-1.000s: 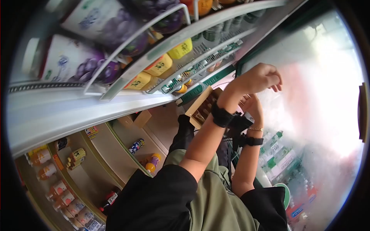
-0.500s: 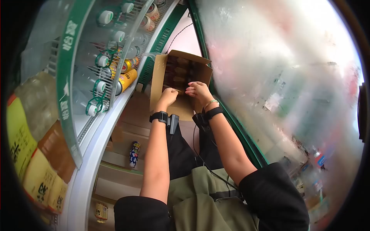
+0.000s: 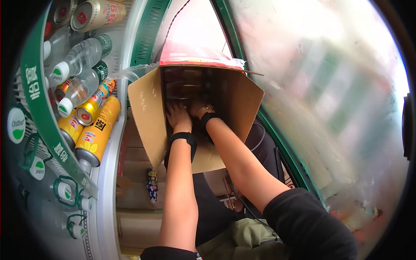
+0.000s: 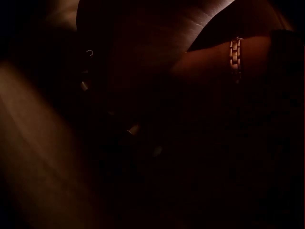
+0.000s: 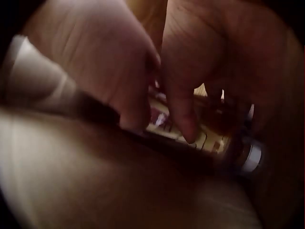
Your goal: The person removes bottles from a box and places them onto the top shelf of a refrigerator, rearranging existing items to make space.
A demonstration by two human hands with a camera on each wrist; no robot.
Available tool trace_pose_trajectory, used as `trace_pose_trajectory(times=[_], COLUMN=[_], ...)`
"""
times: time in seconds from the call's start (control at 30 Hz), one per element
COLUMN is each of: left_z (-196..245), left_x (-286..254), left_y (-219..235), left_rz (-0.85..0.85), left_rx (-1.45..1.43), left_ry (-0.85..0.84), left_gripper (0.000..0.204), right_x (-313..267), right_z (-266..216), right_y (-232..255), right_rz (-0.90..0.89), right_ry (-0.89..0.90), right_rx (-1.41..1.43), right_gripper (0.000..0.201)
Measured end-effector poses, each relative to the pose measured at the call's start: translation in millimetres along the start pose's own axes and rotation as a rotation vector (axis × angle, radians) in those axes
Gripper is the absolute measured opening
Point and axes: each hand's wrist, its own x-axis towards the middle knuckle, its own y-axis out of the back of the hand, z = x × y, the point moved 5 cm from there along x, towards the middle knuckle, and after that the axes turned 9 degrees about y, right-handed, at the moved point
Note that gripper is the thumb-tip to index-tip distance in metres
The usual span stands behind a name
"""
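A cardboard box (image 3: 149,125) stands tilted open toward me, and both hands are inside it. Lying across its inside is a bottle (image 5: 209,143) with a pale yellow label and a white cap, blurred in the right wrist view. My right hand (image 3: 200,106), a bracelet at its wrist, grips the bottle with the thumb along the label. At the bottle's other end my left hand (image 3: 177,115) holds on, thumb down beside the label. Rows of dark bottles (image 3: 184,82) fill the back of the box. The left wrist view is nearly black.
To the left, a cooler shelf with a green edge strip (image 3: 32,82) holds clear water bottles (image 3: 82,56) and yellow cans (image 3: 102,125). A frosted glass door (image 3: 312,108) stands at the right. A blue patterned bottle (image 3: 152,186) lies on a low shelf.
My view has swung from the upper shelves down to the box. Both hands came down to its opening and have reached deeper inside, onto a bottle.
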Motion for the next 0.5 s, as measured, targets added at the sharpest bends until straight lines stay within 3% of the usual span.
trace_pose_trajectory(times=[0.17, 0.2, 0.27, 0.3, 0.37, 0.4, 0.47, 0.5], left_z=[12, 14, 14, 12, 11, 11, 12, 12], left_x=[5, 5, 9, 10, 8, 5, -7, -17], left_y=[2, 1, -6, -8, -5, -2, 11, 16], left_rz=[-0.041, -0.006, 0.034, 0.039, 0.057, 0.059, 0.075, 0.006], left_rx=[0.147, 0.170, 0.191, 0.186, 0.172, 0.158, 0.140, 0.050], left_ry=[0.051, 0.054, 0.053, 0.036, 0.021, 0.008, -0.007, -0.045], left_gripper=[0.053, 0.052, 0.051, 0.059, 0.068, 0.065, 0.063, 0.056], right_x=[10, 10, 9, 6, -3, -6, -17, -27], right_z=[16, 19, 16, 14, 1, -4, -10, -19], right_y=[-12, -12, -10, -6, 8, 12, 16, 31], right_rz=[0.163, 0.162, -0.019, -0.011, 0.406, 0.419, -0.006, 0.007], right_ry=[-0.102, -0.103, -0.034, -0.034, 0.125, 0.132, -0.086, -0.082], right_rx=[-0.199, -0.197, -0.351, -0.356, -0.646, -0.653, -0.313, -0.314], right_gripper=[0.035, 0.035, 0.038, 0.038, 0.035, 0.035, 0.034, 0.034])
